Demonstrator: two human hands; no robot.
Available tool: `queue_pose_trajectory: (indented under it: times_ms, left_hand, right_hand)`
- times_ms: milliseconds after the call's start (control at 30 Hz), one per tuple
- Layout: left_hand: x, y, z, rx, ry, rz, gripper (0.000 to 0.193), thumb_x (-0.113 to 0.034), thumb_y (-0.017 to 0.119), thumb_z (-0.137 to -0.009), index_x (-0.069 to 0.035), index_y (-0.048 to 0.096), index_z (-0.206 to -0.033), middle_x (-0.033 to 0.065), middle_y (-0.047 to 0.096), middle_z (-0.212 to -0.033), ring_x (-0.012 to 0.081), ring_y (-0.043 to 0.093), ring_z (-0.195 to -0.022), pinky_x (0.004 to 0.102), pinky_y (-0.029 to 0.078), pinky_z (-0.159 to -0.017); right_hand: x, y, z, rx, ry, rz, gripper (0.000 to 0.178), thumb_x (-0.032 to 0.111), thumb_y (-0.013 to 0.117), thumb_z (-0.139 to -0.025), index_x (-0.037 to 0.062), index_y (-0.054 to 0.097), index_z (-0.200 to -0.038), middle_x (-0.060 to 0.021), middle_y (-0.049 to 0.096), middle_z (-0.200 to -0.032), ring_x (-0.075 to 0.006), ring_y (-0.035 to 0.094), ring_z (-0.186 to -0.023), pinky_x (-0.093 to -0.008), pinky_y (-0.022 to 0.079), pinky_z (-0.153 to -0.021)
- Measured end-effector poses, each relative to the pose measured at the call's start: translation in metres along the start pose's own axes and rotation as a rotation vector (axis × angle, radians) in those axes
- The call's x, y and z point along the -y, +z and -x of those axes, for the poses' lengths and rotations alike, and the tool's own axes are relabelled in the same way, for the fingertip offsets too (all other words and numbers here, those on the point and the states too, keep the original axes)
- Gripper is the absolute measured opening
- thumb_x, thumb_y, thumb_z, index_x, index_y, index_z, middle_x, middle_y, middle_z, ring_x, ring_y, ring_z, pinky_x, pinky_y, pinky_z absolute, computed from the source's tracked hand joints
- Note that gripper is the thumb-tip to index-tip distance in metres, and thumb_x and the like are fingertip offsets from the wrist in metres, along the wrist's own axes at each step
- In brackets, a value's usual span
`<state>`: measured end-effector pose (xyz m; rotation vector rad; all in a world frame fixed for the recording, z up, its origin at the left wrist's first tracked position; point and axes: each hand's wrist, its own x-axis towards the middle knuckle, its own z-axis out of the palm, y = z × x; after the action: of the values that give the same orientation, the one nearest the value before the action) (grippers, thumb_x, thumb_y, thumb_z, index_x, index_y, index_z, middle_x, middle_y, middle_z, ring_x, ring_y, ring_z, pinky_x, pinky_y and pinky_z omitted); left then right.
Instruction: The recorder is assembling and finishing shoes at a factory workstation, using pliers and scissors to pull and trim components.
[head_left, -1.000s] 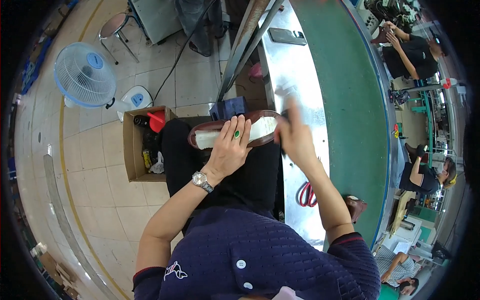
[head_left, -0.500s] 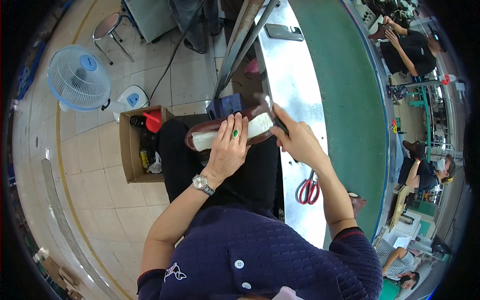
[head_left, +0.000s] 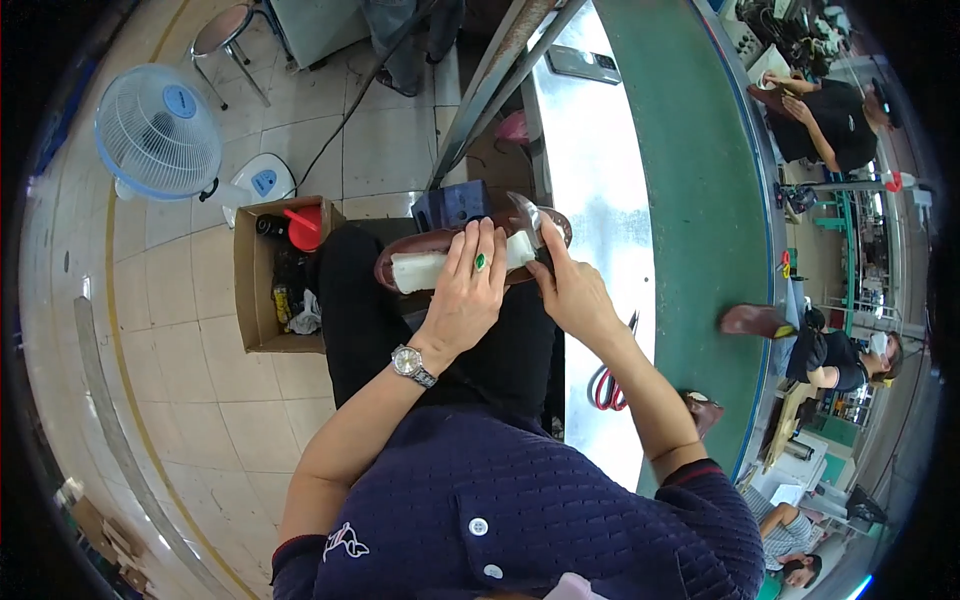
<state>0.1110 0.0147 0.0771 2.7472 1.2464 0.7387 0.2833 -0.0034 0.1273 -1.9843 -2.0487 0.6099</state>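
A brown shoe [head_left: 405,248] lies sole-up across my lap, with a white strip [head_left: 420,272] along its underside. My left hand [head_left: 470,285], wearing a green-stoned ring and a wristwatch, holds the shoe, its fingers laid across the strip. The left thumb is mostly hidden. My right hand [head_left: 578,298] is closed round the dark handle of a hammer [head_left: 527,216]. The hammer's metal head is over the right end of the shoe, by the end of the white strip; I cannot tell whether it touches.
Red-handled scissors [head_left: 608,390] and a phone [head_left: 583,64] lie on the metal bench [head_left: 605,160] at my right. Another shoe [head_left: 704,412] rests on the green belt [head_left: 700,230]. Left are a cardboard box [head_left: 250,300] and fan [head_left: 158,135]. Co-workers sit beyond the belt.
My right hand has moved slightly left and the hammer head has come down toward the shoe. My left hand stays in place. Across the belt, a co-worker's shoe has moved left over it.
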Motion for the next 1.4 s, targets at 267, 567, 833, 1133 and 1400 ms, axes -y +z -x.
queue_pose_trajectory:
  times_ms: [267,567,833,1133,1400]
  left_hand:
    - [0.001,0.003,0.007,-0.07,-0.032,0.06,0.045,-0.015,0.057,-0.085,0.013,0.056,-0.12,0.0247,0.052,-0.122,0.0389,0.05,-0.121,0.0441,0.037,-0.108]
    - [0.004,0.004,0.01,-0.108,-0.042,0.11,0.042,-0.013,0.062,-0.081,0.013,0.057,-0.114,0.024,0.053,-0.119,0.0403,0.051,-0.121,0.0446,0.038,-0.108]
    - [0.029,-0.041,-0.019,0.022,-0.277,0.44,0.041,-0.013,0.076,-0.073,0.001,0.059,-0.107,0.0222,0.055,-0.119,0.0399,0.052,-0.115,0.0408,0.044,-0.099]
    - [0.06,-0.046,-0.018,0.289,-0.377,0.587,0.052,-0.013,0.064,-0.084,0.004,0.048,-0.131,0.0225,0.068,-0.104,0.0371,0.065,-0.094,0.0421,0.05,-0.084]
    - [0.022,-0.035,0.018,0.121,-0.086,0.003,0.068,-0.014,0.067,-0.074,0.011,0.043,-0.132,0.0238,0.052,-0.127,0.0366,0.045,-0.125,0.0459,0.025,-0.114]
  right_hand:
    - [0.015,-0.004,0.004,-0.16,-0.004,-0.189,0.065,0.017,0.057,-0.092,0.0154,0.026,-0.149,-0.023,0.063,-0.066,-0.0435,0.063,-0.062,-0.0519,0.048,-0.06]
    - [0.029,-0.009,0.002,-0.14,-0.09,-0.102,0.065,0.015,0.056,-0.093,0.0109,0.024,-0.15,-0.0203,0.061,-0.061,-0.0405,0.063,-0.058,-0.0474,0.049,-0.054]
    - [0.021,-0.03,0.016,0.362,0.21,-0.457,0.059,0.011,0.054,-0.095,0.0088,0.028,-0.148,-0.0132,0.069,-0.085,-0.0217,0.069,-0.078,-0.0356,0.054,-0.074]
    - [0.035,-0.035,0.005,0.736,0.346,-1.017,0.058,0.014,0.05,-0.1,0.0007,0.022,-0.149,-0.0143,0.065,-0.105,-0.0217,0.066,-0.094,-0.0356,0.054,-0.084]
    - [0.036,-0.024,0.021,0.519,0.158,-0.458,0.055,0.013,0.053,-0.098,0.0055,0.028,-0.147,-0.0085,0.062,-0.07,-0.019,0.063,-0.061,-0.033,0.052,-0.062]
